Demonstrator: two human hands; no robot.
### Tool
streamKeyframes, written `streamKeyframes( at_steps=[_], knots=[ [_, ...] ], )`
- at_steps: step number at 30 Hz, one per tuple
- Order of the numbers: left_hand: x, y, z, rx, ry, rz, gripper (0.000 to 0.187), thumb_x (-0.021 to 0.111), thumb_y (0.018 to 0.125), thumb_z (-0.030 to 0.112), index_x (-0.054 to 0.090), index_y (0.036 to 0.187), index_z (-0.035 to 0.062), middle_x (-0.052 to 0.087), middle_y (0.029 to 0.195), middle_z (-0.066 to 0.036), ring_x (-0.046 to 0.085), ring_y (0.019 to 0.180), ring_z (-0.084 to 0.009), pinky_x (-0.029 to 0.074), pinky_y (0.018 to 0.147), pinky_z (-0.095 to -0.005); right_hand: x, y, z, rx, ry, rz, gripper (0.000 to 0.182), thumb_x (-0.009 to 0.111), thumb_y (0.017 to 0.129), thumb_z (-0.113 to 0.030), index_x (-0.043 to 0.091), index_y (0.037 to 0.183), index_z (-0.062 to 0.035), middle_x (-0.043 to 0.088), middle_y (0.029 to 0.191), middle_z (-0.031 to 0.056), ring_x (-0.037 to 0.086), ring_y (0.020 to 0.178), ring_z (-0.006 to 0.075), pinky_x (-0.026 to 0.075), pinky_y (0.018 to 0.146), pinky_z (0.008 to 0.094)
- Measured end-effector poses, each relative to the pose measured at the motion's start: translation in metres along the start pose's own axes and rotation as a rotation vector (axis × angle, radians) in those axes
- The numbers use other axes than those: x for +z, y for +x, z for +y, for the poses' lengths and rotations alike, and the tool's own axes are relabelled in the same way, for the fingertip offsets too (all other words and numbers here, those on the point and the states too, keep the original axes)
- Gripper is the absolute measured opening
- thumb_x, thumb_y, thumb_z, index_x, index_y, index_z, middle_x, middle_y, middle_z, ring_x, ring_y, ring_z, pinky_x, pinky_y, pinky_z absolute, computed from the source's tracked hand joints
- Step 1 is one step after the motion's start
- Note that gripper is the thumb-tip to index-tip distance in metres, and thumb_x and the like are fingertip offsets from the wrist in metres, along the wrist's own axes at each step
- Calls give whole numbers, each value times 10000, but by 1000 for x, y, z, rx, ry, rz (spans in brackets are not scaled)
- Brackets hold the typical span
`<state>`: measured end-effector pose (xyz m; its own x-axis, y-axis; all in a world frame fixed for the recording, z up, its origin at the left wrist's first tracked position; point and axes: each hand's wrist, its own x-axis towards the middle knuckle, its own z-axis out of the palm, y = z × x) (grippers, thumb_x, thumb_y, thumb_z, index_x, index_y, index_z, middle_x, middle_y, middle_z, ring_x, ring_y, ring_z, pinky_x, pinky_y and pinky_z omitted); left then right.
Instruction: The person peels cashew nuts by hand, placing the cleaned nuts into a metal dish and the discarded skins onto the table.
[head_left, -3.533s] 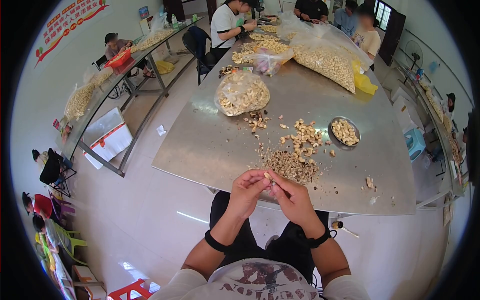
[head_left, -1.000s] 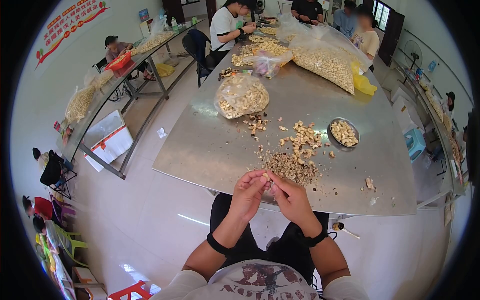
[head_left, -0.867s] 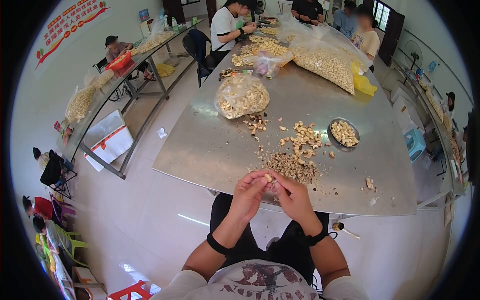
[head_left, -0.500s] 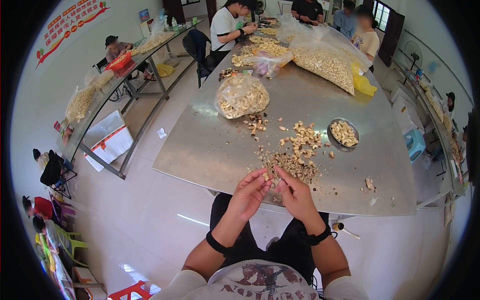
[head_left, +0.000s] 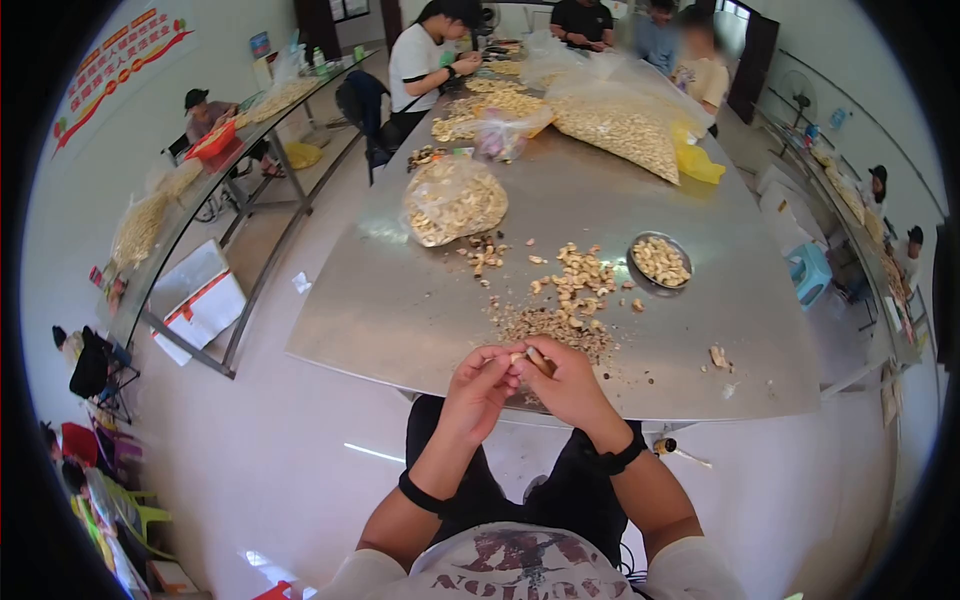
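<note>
Near the front edge of the metal table (head_left: 420, 315), my left hand (head_left: 478, 388) pinches a pale cashew nut (head_left: 517, 358) between thumb and fingers. Touching it, my right hand (head_left: 562, 383) has its fingers curled at the same nut; a small dark-tipped thing shows at its thumb, too small to name. Just beyond the hands lies a pile of brown skin crumbs (head_left: 530, 325). Loose cashews (head_left: 580, 272) spread behind the crumbs. To their right stands a round metal dish of cashews (head_left: 661, 261).
A clear bag of cashews (head_left: 455, 203) sits at the left of the table, a larger bag (head_left: 620, 125) farther back. Several people are around the far end, one in a white shirt (head_left: 415, 65). Side tables line both walls.
My hands have come together around the nut, the right one closing in from apart. The whole view has shifted slightly, with the table appearing a little farther left and up.
</note>
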<state>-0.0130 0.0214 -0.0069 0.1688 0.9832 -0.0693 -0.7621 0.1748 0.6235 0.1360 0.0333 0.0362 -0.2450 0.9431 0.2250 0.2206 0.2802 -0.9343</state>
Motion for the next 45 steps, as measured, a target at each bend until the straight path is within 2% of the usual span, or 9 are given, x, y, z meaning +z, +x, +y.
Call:
streamKeyframes(
  at_steps=[5, 7, 11, 18, 21, 23, 26, 32, 45],
  knots=[
    [3, -5, 4, 177, 519, 95, 191, 543, 919, 67, 601, 1090, 2, 663, 887, -67, 614, 778, -135, 481, 694, -251, -58, 23, 20, 51, -149, 116, 117, 617, 861, -116, 616, 939, -28, 571, 717, 36, 517, 649, 109, 438, 593, 268],
    [-7, -2, 2, 647, 1093, 219, 194, 573, 890, 67, 610, 1070, 6, 659, 909, -88, 613, 785, -178, 485, 706, -282, -116, 48, 51, -59, -260, 220, 138, 607, 864, -126, 632, 965, -35, 637, 780, 71, 566, 690, 130, 464, 625, 285],
    [-11, 6, 8, 947, 1466, 252, 237, 566, 819, -11, 624, 1045, 31, 598, 1029, -149, 546, 994, -327, 442, 852, -380, -215, 69, 67, 124, -596, 351, 179, 603, 826, -129, 651, 963, -25, 673, 892, 173, 655, 782, 269, 502, 701, 352],
    [-14, 13, -6, 904, 1705, 334, 305, 637, 775, 87, 621, 1080, 77, 568, 1126, -106, 515, 1069, -294, 347, 936, -405, -247, 73, 89, 213, -683, 404, 217, 606, 807, -151, 645, 973, -17, 663, 874, 192, 648, 804, 328, 506, 724, 367],
    [-14, 12, -5, 917, 1739, 350, 317, 640, 773, 93, 620, 1089, 83, 565, 1140, -95, 512, 1079, -287, 331, 947, -410, -238, 82, 97, 23, -696, 508, 211, 610, 804, -157, 645, 955, -14, 660, 840, 186, 640, 780, 333, 500, 695, 374],
    [-13, 11, -5, 918, 1749, 358, 315, 641, 771, 95, 622, 1086, 83, 566, 1139, -92, 512, 1080, -284, 327, 948, -412, -218, 89, 69, 277, -791, 247, 204, 611, 799, -152, 651, 948, -17, 650, 837, 186, 627, 741, 331, 488, 659, 383],
    [-13, 11, -6, 919, 1758, 359, 309, 643, 769, 97, 627, 1077, 86, 569, 1134, -86, 516, 1077, -276, 323, 947, -412, -196, 96, 81, 195, -768, 50, 179, 610, 800, -145, 640, 906, -3, 623, 814, 192, 600, 681, 344, 474, 627, 390],
    [-11, 9, -5, 941, 1771, 350, 296, 649, 762, 92, 632, 1058, 95, 584, 1115, -72, 536, 1057, -257, 328, 933, -406, -156, 102, 87, -136, -605, -62, 156, 611, 806, -144, 609, 838, 8, 591, 821, 192, 578, 724, 360, 478, 687, 391],
    [-13, 10, -6, 969, 1759, 341, 247, 663, 758, 93, 642, 1004, 94, 595, 1075, -57, 549, 1027, -249, 344, 906, -398, -111, 112, 79, -169, -777, -80, 186, 569, 813, -116, 641, 981, -80, 575, 1017, 148, 608, 857, 358, 492, 755, 431]
  ],
)
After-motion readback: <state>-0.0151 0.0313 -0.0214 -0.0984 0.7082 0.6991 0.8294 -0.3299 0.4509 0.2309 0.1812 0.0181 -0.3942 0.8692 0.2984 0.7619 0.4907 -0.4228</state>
